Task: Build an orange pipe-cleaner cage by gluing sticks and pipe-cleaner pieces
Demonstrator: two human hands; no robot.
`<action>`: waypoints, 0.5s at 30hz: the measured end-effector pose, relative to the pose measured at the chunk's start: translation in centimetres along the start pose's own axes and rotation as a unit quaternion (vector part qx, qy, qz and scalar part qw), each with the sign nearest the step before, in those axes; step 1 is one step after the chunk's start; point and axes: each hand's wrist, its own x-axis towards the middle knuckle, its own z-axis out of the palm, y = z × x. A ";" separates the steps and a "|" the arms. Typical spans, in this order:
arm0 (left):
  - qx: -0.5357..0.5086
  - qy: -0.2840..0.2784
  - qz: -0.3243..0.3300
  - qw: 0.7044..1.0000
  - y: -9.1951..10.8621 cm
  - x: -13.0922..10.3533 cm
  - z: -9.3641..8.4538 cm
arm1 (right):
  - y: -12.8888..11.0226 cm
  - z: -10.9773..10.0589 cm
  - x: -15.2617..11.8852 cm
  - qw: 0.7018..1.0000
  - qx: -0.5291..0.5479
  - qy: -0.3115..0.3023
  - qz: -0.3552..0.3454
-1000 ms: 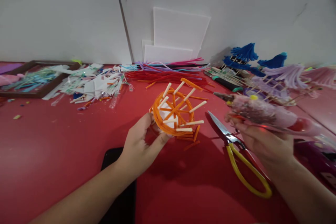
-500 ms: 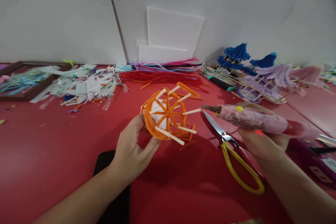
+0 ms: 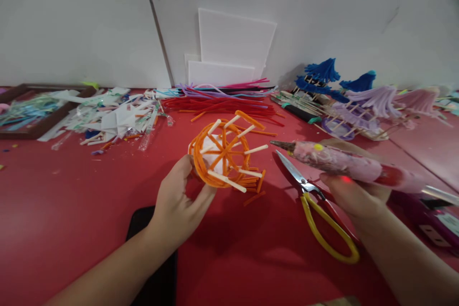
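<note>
My left hand [image 3: 182, 196] grips a round orange pipe-cleaner frame [image 3: 225, 152] from its left side, thumb below and fingers behind. The frame has crossed spokes like a wheel, white sticks jutting out to the right, and white material inside. Wrapped in my right hand [image 3: 355, 196] is a glue gun [image 3: 340, 160], its barrel coated in pinkish residue and a red light glowing on it. Its dark nozzle points left, a short gap from the tip of one white stick. Below the nozzle, scissors [image 3: 319, 210] with yellow and red handles lie partly open on the table.
Behind the frame lie red pipe cleaners [image 3: 218, 104] and cut orange pieces [image 3: 258, 184]. Scraps [image 3: 118, 117] and a brown tray [image 3: 39, 126] are at left. Blue and lilac roofed models [image 3: 373, 100] stand at right. A black phone [image 3: 158, 267] lies under my left arm; a purple power strip [image 3: 426, 222] sits at right.
The orange frame has turned slightly and shifted a little left in my left hand. The glue gun has moved slightly left and its nozzle stays close to the sticks.
</note>
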 end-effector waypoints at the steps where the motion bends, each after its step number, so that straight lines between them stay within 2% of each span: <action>1: -0.004 0.002 -0.004 1.000 0.0 0.0 0.0 | -0.1 0.0 0.0 1.000 0.004 -0.008 -0.019; 5: -0.009 0.014 -0.019 1.000 -0.1 0.1 0.1 | -0.2 0.0 0.2 0.998 0.008 -0.005 -0.063; 15: -0.007 0.022 -0.007 1.000 -0.4 0.2 0.3 | 0.3 0.0 0.2 0.997 0.010 0.019 -0.071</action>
